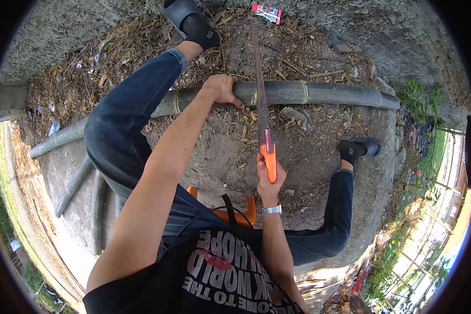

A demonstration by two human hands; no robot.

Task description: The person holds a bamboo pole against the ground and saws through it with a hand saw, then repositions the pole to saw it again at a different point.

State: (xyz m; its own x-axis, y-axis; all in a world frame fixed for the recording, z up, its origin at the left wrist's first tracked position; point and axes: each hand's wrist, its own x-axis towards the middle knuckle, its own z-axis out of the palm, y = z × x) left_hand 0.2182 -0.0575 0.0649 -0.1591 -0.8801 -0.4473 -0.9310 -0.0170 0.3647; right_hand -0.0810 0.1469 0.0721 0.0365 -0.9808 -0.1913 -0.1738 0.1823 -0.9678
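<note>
A long grey-green bamboo pole [340, 94] with pale joint rings lies across the ground from left to right. My left hand [221, 90] is closed over the pole, left of the saw, with the thumb along its near side. In my right hand [271, 180] is the orange handle of a hand saw [261, 89], the fingers wrapped round it. The saw's long brown, rusty-looking blade lies across the pole just right of a joint ring and points away from me. Whether its teeth have entered the bamboo cannot be made out.
More bamboo poles [77, 184] lie at the left. My legs are spread, with a black slipper [180, 15] at the upper left and another [369, 147] at the right. An orange stool [250, 211] is beneath me. A red wrapper [267, 13] lies near the wall.
</note>
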